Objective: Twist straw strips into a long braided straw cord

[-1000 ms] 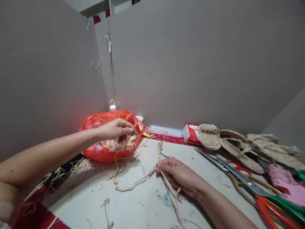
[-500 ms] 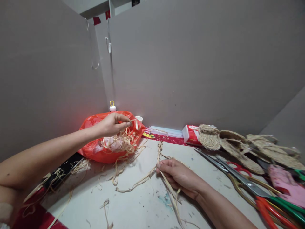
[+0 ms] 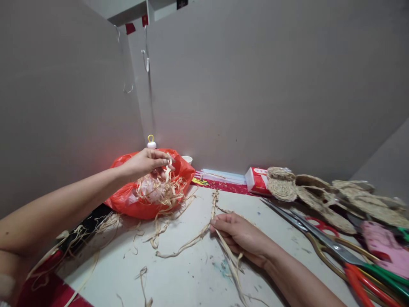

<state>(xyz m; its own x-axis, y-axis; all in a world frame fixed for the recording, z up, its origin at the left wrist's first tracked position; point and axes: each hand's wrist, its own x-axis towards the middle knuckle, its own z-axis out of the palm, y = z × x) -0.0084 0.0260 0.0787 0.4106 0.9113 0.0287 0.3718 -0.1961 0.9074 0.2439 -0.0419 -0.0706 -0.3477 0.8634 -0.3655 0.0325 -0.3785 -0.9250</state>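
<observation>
Over a red plastic bag (image 3: 128,204) on the left, my left hand (image 3: 148,161) pinches a pale strip of dried plant fibre (image 3: 168,168). Loose tangled fibre (image 3: 169,187) fills the bag's mouth below that hand. Near the table's middle, my right hand (image 3: 236,232) is closed on a short straw-coloured braid (image 3: 214,204), gripping its lower end between thumb and fingers. One loose strand (image 3: 179,252) runs from the braid to the left, and others hang down below the right hand. The right fingertips are partly hidden.
Large scissors (image 3: 338,251) with red and green handles lie at the right. Woven straw sandals (image 3: 319,196) lie behind them, beside a red and white box (image 3: 255,181). A white cup (image 3: 187,160) stands behind the bag. Grey partitions (image 3: 255,85) enclose the table (image 3: 179,277).
My left hand has shifted slightly left over the bag, and the strip in it now hangs downward. My right hand has stayed in place on the braid.
</observation>
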